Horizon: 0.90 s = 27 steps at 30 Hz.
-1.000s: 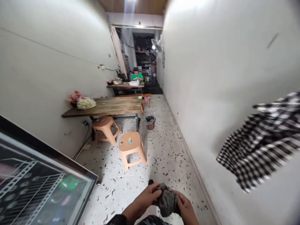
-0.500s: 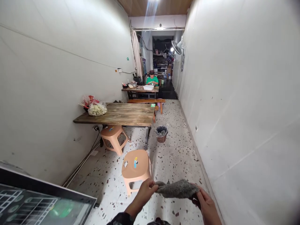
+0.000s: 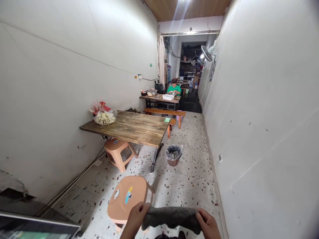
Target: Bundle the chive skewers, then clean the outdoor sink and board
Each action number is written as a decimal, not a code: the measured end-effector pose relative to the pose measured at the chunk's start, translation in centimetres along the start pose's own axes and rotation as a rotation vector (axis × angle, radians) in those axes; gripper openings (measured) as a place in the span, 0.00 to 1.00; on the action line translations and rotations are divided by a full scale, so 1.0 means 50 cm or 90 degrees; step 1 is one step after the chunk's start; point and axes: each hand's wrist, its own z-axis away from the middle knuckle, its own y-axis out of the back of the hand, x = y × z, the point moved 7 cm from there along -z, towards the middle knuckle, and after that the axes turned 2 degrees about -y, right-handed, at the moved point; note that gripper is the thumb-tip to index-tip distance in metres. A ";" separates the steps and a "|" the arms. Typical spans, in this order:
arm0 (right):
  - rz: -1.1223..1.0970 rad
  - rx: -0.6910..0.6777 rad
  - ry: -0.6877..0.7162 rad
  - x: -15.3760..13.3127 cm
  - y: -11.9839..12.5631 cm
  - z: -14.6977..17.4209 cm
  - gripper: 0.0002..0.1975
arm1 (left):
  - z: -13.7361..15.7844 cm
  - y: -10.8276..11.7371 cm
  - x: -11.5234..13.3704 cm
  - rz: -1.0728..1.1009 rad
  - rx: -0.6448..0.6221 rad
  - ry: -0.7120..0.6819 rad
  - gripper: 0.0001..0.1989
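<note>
A dark grey cloth [image 3: 171, 217] is stretched sideways between my two hands, low in the view. My left hand [image 3: 136, 217] is closed on its left end, thumb on top. The right end is pinched in my right hand [image 3: 207, 221]. The cloth looks folded or bunched, with its lower edge hanging in waves. Just beyond my left hand stands a tan plastic stool [image 3: 134, 189] with a blue and yellow sticker on its seat; the hand overlaps the seat's near edge in view.
A wooden table [image 3: 139, 127] holds a bag of pale food [image 3: 104, 117]. Another tan stool [image 3: 117, 149] is partly under it. A lined waste bin [image 3: 173, 155] stands on the aisle floor. A person in green [image 3: 173, 89] sits at a farther table. White walls flank the aisle.
The cloth has gone from a twisted bundle to a wider, flatter stretch between my hands. Both hands are lower and further left. The view has shifted, with the near stool closer.
</note>
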 end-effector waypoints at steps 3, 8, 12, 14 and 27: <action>0.010 -0.067 -0.001 -0.054 0.040 -0.115 0.34 | -0.048 -0.072 0.062 0.091 0.003 0.033 0.35; 0.012 -0.228 0.026 -0.122 0.025 -0.264 0.31 | -0.134 -0.127 0.111 0.228 0.000 0.113 0.35; 0.027 -0.257 0.039 -0.152 -0.020 -0.377 0.31 | -0.216 -0.118 0.112 0.289 0.054 0.139 0.34; 0.032 -0.230 0.035 -0.167 -0.039 -0.440 0.32 | -0.269 -0.114 0.112 0.296 0.064 0.141 0.33; -0.168 -0.224 -0.090 -0.343 -0.275 -0.838 0.27 | -0.793 0.039 0.306 0.261 0.113 0.079 0.27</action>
